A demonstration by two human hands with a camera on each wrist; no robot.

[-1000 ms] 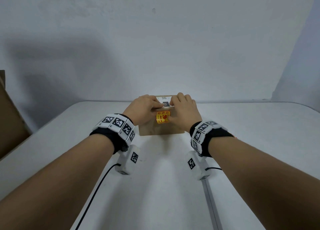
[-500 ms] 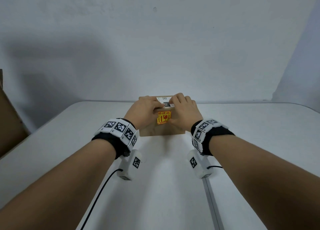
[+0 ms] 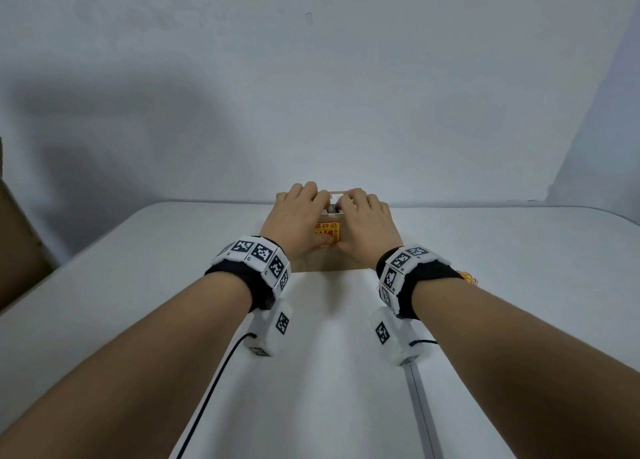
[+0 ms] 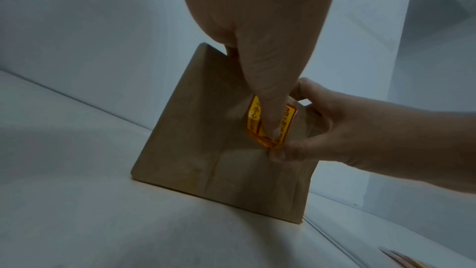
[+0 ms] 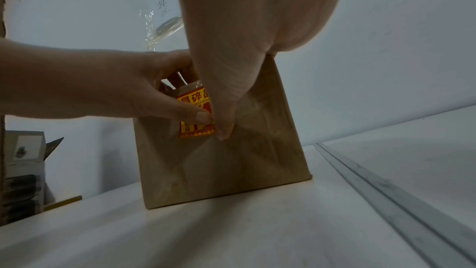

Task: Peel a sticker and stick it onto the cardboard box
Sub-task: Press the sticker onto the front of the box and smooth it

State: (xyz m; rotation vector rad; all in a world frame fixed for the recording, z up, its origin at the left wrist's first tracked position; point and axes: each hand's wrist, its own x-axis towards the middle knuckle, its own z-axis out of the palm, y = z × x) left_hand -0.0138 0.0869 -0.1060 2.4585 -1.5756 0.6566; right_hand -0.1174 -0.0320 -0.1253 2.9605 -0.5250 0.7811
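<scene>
**Both hands pressing the sticker down on the box front**

The left hand [image 3: 298,216] and right hand [image 3: 363,221] drape over the top of the cardboard box [image 3: 332,261], which stands on the white table [image 3: 138,302]. From the head view, fingers curl over the far top edge while both thumbs come down the near face, where the yellow and red sticker [image 3: 327,231] shows between them. A few more stickers [image 3: 465,277] peek out beside the right wrist.

From the left wrist, the left thumb [image 4: 268,117] lies flat along the sticker's middle, pinning it. The sticker's bottom corner [image 4: 268,143] looks curled and wrinkled, with the right thumb [image 4: 283,153] pushing at it.

From the right wrist, the two thumb tips meet at the sticker's right edge, its printed top half lying flat on the cardboard.

My worry is that lower corner: if it folds under itself while being rubbed, it will set as a crease or lift off. The box front also looks soft and dented, so hard pressing may buckle it or tip the box backward.
</scene>
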